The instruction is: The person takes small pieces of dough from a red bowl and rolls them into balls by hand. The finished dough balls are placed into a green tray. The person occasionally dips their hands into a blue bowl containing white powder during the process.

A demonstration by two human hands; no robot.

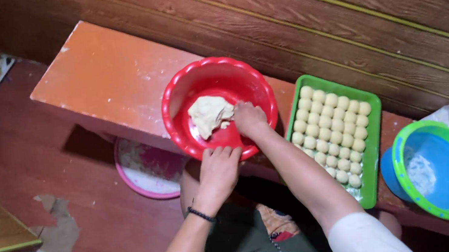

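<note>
Two hands work at the near edge of the long orange-painted bench (pixel 105 79), apart from each other. My left hand (pixel 218 170) curls over the near rim of the scalloped red plastic bowl (pixel 193 85), seemingly to steady it. My right hand (pixel 248 119) reaches inside, fingers pressed to the pale, ragged lump of soft dough (pixel 209 113) lying mid-bowl; I cannot tell whether it grips. To the right, a green rectangular plastic tray (pixel 373 112) holds smooth round dough balls (pixel 329 126) in neat rows, kept close for loading. Farther right sits a blue bowl with a green rim (pixel 438 168), floury inside.
</note>
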